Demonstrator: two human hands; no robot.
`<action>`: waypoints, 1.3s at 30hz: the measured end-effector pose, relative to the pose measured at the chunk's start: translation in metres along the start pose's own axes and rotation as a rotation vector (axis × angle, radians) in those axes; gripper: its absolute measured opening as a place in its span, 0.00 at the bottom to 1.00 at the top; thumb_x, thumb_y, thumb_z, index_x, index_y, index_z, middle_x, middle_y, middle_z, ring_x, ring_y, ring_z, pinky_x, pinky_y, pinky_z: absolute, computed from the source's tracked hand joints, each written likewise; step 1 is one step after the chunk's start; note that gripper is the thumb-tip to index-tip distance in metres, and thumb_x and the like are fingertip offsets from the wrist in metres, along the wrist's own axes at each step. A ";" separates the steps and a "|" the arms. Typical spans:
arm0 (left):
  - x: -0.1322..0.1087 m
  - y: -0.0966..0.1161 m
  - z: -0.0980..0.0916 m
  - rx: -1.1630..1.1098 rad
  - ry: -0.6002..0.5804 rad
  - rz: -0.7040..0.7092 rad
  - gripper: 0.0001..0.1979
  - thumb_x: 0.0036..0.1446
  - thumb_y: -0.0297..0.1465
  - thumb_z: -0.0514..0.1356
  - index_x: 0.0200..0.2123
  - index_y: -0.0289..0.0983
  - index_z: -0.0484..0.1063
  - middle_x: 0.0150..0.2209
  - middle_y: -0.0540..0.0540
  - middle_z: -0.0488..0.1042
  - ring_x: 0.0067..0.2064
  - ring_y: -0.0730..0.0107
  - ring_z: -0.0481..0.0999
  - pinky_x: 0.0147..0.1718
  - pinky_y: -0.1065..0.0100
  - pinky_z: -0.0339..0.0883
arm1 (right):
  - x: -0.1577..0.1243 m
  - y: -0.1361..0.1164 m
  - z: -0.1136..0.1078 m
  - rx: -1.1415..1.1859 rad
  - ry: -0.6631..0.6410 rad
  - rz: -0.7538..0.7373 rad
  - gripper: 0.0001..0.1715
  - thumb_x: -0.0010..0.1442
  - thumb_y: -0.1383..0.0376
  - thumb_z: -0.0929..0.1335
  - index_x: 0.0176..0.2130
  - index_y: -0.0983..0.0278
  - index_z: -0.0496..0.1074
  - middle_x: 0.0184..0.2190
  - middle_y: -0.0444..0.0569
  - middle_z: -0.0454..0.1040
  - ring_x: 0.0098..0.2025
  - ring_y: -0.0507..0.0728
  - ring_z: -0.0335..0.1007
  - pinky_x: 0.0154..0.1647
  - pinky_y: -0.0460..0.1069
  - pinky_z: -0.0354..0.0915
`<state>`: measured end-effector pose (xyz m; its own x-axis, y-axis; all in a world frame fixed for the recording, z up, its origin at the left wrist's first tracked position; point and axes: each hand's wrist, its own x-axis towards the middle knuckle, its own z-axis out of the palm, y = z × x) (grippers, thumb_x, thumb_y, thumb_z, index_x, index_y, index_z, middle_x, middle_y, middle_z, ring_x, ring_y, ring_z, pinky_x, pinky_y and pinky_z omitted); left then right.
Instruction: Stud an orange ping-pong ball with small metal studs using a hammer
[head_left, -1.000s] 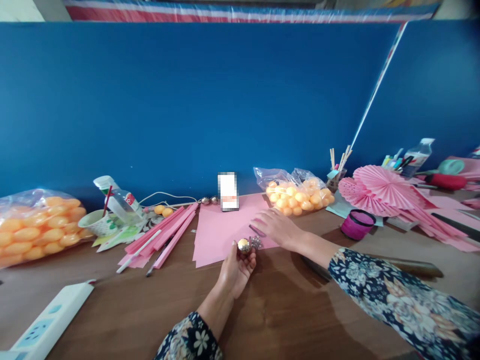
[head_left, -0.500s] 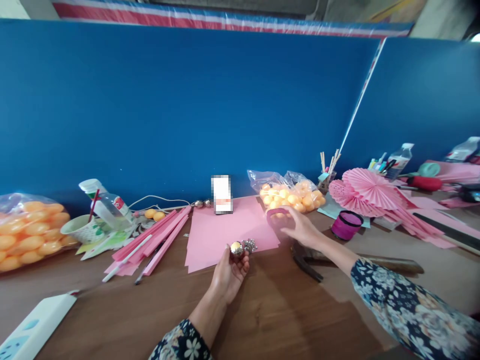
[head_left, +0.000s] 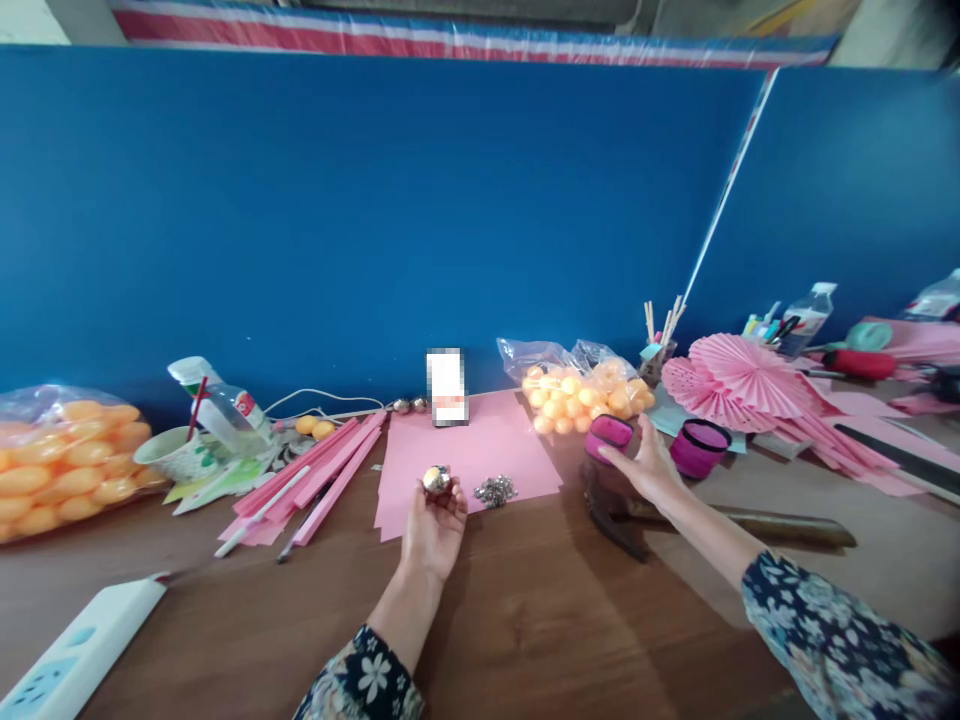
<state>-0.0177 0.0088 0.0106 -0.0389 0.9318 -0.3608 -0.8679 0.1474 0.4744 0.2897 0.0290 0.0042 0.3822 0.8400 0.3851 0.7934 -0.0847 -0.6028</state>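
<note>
Holding a ball [head_left: 436, 480], yellowish on one part and silver elsewhere, in an upturned left hand [head_left: 435, 530], with fingers closed around its lower side: probably cradled palm-up to leave the top face exposed and to prevent rolling. Held just over the near edge of the pink paper [head_left: 427, 450], presumably to be close to the small silver pieces [head_left: 495, 490] heaped on that same edge, to the right of the ball; too small to identify, but likely easier to spot and gather against plain pink. Stretched out to the right of the pink paper with the right hand [head_left: 651, 468], thumb and fingers spread apart beside a magenta holder [head_left: 600, 437]; cannot tell whether touching it, with the thumb overlapping its wall. Farther right of the paper, next to a second magenta holder [head_left: 699, 455]. Nearer than both, right of the paper, lying flat around a hammer [head_left: 780, 526], perhaps for stability. At the far right corner of the paper, bagged in clear plastic [head_left: 529, 355], orange balls [head_left: 566, 400], likely to stop them scattering. Left of the paper, bundled lengthwise, pink strips [head_left: 330, 475], perhaps to save room. Near the paper's far edge, standing upright, a pixelated panel [head_left: 448, 387].
</note>
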 end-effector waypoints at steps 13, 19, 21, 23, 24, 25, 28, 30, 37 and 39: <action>0.002 -0.015 -0.007 0.152 -0.027 0.007 0.12 0.56 0.32 0.51 0.30 0.29 0.70 0.28 0.41 0.73 0.27 0.74 0.72 0.27 0.74 0.70 | -0.053 -0.100 0.039 -0.085 -0.572 -0.628 0.10 0.54 0.68 0.63 0.39 0.64 0.64 0.37 0.49 0.66 0.38 0.54 0.65 0.38 0.46 0.60; 0.001 -0.020 -0.007 0.192 -0.048 0.046 0.12 0.56 0.33 0.52 0.32 0.29 0.69 0.28 0.41 0.73 0.28 0.73 0.73 0.27 0.72 0.70 | -0.051 -0.107 0.060 -0.140 -0.600 -0.608 0.07 0.53 0.70 0.64 0.36 0.64 0.65 0.32 0.48 0.66 0.34 0.54 0.64 0.34 0.46 0.57; 0.001 -0.022 -0.008 0.193 -0.057 0.056 0.12 0.56 0.33 0.52 0.32 0.29 0.69 0.28 0.41 0.73 0.29 0.72 0.73 0.28 0.71 0.70 | -0.052 -0.107 0.062 -0.139 -0.595 -0.601 0.09 0.52 0.71 0.64 0.37 0.64 0.65 0.34 0.48 0.66 0.36 0.54 0.64 0.35 0.46 0.57; 0.002 -0.023 -0.008 0.190 -0.064 0.062 0.12 0.55 0.33 0.52 0.32 0.29 0.69 0.29 0.41 0.73 0.29 0.71 0.73 0.29 0.71 0.70 | -0.054 -0.107 0.063 -0.137 -0.584 -0.584 0.12 0.52 0.71 0.64 0.39 0.63 0.64 0.35 0.48 0.66 0.37 0.53 0.64 0.36 0.45 0.57; 0.002 -0.023 -0.008 0.189 -0.065 0.063 0.12 0.55 0.33 0.52 0.32 0.29 0.69 0.29 0.41 0.73 0.30 0.71 0.73 0.30 0.70 0.70 | -0.055 -0.107 0.064 -0.136 -0.575 -0.572 0.13 0.52 0.70 0.64 0.41 0.64 0.63 0.36 0.48 0.65 0.37 0.53 0.64 0.36 0.46 0.57; 0.002 -0.023 -0.009 0.188 -0.065 0.065 0.12 0.56 0.33 0.52 0.33 0.29 0.69 0.29 0.41 0.73 0.30 0.71 0.73 0.30 0.70 0.70 | -0.056 -0.108 0.065 -0.136 -0.564 -0.558 0.15 0.53 0.69 0.64 0.42 0.64 0.62 0.38 0.49 0.65 0.37 0.53 0.64 0.36 0.46 0.58; 0.002 -0.022 -0.009 0.186 -0.060 0.063 0.12 0.56 0.33 0.52 0.32 0.29 0.69 0.28 0.41 0.73 0.29 0.71 0.73 0.29 0.70 0.70 | -0.059 -0.113 0.068 -0.125 -0.529 -0.538 0.17 0.54 0.63 0.64 0.44 0.65 0.61 0.40 0.52 0.63 0.38 0.54 0.64 0.37 0.47 0.59; 0.002 -0.022 -0.008 0.186 -0.058 0.060 0.12 0.56 0.33 0.51 0.31 0.29 0.69 0.28 0.40 0.73 0.29 0.72 0.73 0.29 0.70 0.70 | -0.060 -0.118 0.069 -0.112 -0.526 -0.560 0.20 0.53 0.60 0.65 0.45 0.65 0.62 0.40 0.52 0.63 0.39 0.56 0.63 0.38 0.48 0.59; 0.000 -0.022 -0.007 0.193 -0.057 0.052 0.13 0.56 0.33 0.51 0.31 0.29 0.69 0.27 0.41 0.73 0.28 0.72 0.74 0.29 0.71 0.70 | -0.060 -0.129 0.070 -0.149 -0.592 -0.600 0.14 0.53 0.61 0.67 0.41 0.63 0.68 0.36 0.50 0.66 0.38 0.55 0.64 0.37 0.46 0.58; 0.000 -0.021 -0.007 0.194 -0.058 0.050 0.13 0.56 0.33 0.52 0.32 0.29 0.69 0.27 0.41 0.73 0.28 0.72 0.74 0.29 0.71 0.70 | -0.059 -0.130 0.071 -0.157 -0.605 -0.599 0.11 0.53 0.62 0.66 0.38 0.63 0.70 0.34 0.49 0.67 0.37 0.54 0.64 0.36 0.45 0.57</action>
<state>-0.0026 0.0031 -0.0049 -0.0465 0.9564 -0.2885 -0.7539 0.1558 0.6382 0.1306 0.0284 0.0103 -0.4033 0.9039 0.1424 0.8538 0.4277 -0.2968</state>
